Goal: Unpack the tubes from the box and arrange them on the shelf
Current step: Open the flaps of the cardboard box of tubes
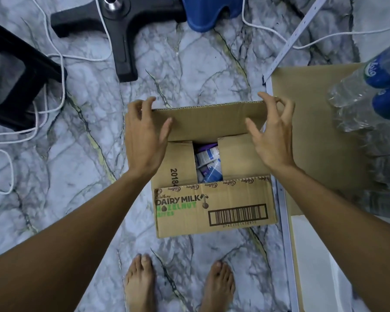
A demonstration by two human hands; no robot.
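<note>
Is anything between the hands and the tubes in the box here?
Yes. Two inner cardboard flaps lie folded over the opening of the brown cardboard box, leaving a narrow middle gap where the blue-and-white tubes show. The left hand and right hand hold the far flap at its corners.

"Cadbury Dairy Milk Hazelnut" on box (pixel 214 208)

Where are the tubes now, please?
Head view, centre: the tubes lie inside the cardboard box, seen through the gap between its two inner flaps.
</note>
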